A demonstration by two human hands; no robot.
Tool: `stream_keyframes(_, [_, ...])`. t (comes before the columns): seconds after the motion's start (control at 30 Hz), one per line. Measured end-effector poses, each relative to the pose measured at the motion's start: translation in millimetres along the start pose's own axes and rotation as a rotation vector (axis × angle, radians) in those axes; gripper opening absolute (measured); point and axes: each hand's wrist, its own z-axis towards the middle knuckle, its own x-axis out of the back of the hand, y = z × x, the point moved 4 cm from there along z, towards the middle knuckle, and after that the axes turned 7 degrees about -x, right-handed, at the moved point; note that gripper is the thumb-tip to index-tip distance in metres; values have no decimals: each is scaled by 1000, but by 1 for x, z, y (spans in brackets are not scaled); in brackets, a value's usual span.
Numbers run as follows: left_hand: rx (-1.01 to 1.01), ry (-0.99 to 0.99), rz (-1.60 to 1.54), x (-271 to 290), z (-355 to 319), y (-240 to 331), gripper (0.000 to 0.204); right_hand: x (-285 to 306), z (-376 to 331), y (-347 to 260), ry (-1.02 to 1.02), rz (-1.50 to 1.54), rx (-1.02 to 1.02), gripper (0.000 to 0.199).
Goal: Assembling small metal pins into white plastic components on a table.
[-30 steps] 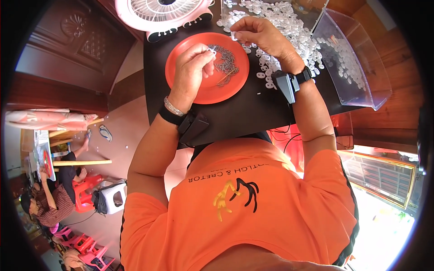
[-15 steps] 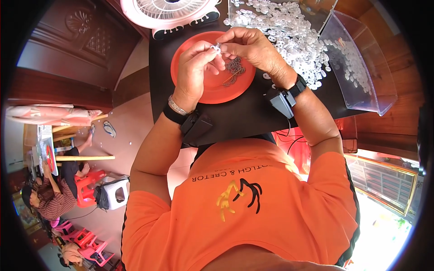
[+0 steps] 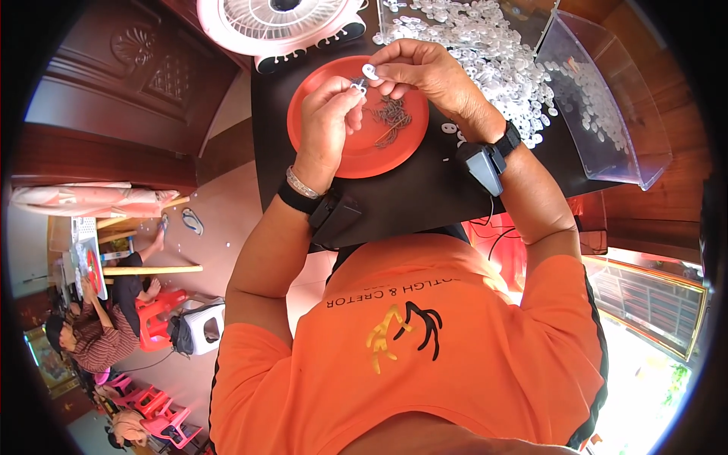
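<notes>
Over a red-orange round plate [image 3: 356, 161], both hands are raised close together with their fingers pinched. My left hand [image 3: 326, 114] grips a small white plastic piece [image 3: 359, 88] at its fingertips; its full shape is partly hidden. Between thumb and forefinger, my right hand [image 3: 417, 72] holds a white oval piece with holes [image 3: 369, 71], slightly apart from the left one. On the plate lies a loose heap of small thin grey parts [image 3: 391, 115], too small to name, with a thin yellowish stick among them. Right of the plate spreads a large pile of white oval pieces [image 3: 497, 80].
A pink-and-white fan [image 3: 280, 23] stands at the far left of the dark table [image 3: 394, 201]. A clear plastic bin [image 3: 607, 114] with more white pieces sits at the table's right edge. Off to the left, another person [image 3: 106, 334] sits near stools.
My hands have drawn apart a little. The white oval piece in my right fingers now shows clearly, while the left hand keeps its small white piece. The view has shifted slightly.
</notes>
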Motion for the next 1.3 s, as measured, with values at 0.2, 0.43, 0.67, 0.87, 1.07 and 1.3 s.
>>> stream_keyframes(0.2, [3, 31, -24, -1, 0, -1, 16, -3, -3, -1, -29, 2, 16, 17])
stream_keyframes(0.43, [-3, 17, -21, -2, -1, -2, 16, -4, -2, -1, -30, -18, 28, 16])
stream_keyframes(0.67, [7, -18, 38, -3, -1, 0, 19, -4, -3, 0, -48, 4, -27, 17])
stream_keyframes(0.87, [-9, 13, -21, -2, 0, 0, 17, -1, -1, 1, 3, -111, 44, 17])
stream_keyframes(1.07, [-7, -49, -66, -2, 0, -1, 17, -13, -3, 2, -120, -186, 103, 18])
stream_keyframes(1.3, [8, -56, -231, -7, 0, -5, 18, -8, -2, 7, -71, -8, 28, 17])
